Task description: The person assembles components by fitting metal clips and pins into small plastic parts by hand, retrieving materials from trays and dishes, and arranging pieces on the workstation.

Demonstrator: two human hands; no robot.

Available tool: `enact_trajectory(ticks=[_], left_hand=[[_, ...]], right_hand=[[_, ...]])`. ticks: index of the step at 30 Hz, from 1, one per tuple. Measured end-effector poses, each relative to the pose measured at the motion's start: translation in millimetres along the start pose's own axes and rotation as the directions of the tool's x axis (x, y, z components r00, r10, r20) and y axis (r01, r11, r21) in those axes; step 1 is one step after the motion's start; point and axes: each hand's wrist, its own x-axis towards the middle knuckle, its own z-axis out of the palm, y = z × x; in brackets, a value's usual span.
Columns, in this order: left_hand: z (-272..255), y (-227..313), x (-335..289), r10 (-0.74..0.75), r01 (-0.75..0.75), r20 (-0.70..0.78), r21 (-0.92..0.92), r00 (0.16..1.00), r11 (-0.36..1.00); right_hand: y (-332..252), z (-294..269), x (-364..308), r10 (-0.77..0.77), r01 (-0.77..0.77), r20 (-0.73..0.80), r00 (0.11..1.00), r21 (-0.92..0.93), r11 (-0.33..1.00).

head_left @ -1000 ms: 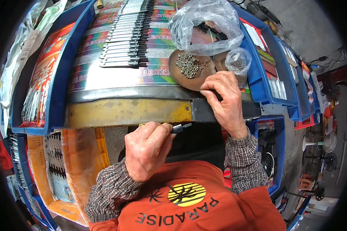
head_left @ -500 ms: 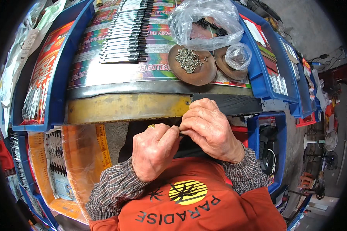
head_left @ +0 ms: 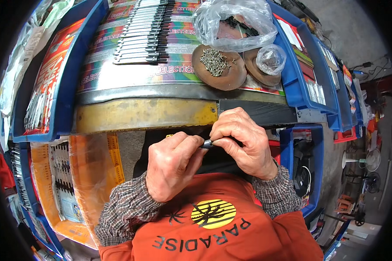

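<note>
In front of the table edge, above my lap, my left hand (head_left: 170, 163) pinches a small dark cylindrical piece (head_left: 207, 144) with a shiny end between thumb and forefinger. My right hand (head_left: 244, 145) is closed, its thumb and fingertips brought up against the piece's right end. Whether a smaller part is between those fingertips I cannot make out. On the table ahead lies a row of silver rods with black ends (head_left: 141, 37), side by side. Right of them, a brown round dish (head_left: 200, 78) holds a heap of small screws (head_left: 214, 61).
A clear plastic bag (head_left: 204, 26) with black parts lies behind the dishes, and a crumpled plastic wrap (head_left: 271, 60) sits on a second dish. Blue bins (head_left: 65, 87) flank the table. Left below is an orange lined crate (head_left: 93, 174); right below, another blue bin (head_left: 287, 165).
My fingertips have parted slightly and the dark piece's shiny end now shows between them; it was mostly covered before. My right hand has shifted a little to the right. The view has tilted slightly.
</note>
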Motion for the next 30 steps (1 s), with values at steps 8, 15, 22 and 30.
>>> enact_trajectory(ticks=[8,15,22,30], left_hand=[[1.8,0.1,0.4,0.024,-0.024,-0.006,0.032,1.000,0.999],[5.4,-2.2,-0.6,0.081,-0.074,-0.042,0.140,0.996,0.987],[6.6,-0.9,-3.5,0.039,-0.037,-0.011,0.152,0.999,0.988],[5.0,-1.9,-2.9,0.040,-0.037,-0.017,0.141,0.999,0.989]], right_hand=[[-3.2,4.8,-4.8,-0.147,0.142,-0.007,0.989,-0.229,0.963],[-4.8,10.6,-8.4,-0.278,0.270,0.044,0.960,-0.423,0.865],[0.4,16.5,-10.8,-0.266,0.249,-0.012,0.964,-0.318,0.915],[-1.0,17.5,-12.7,-0.263,0.244,-0.004,0.965,-0.361,0.900]])
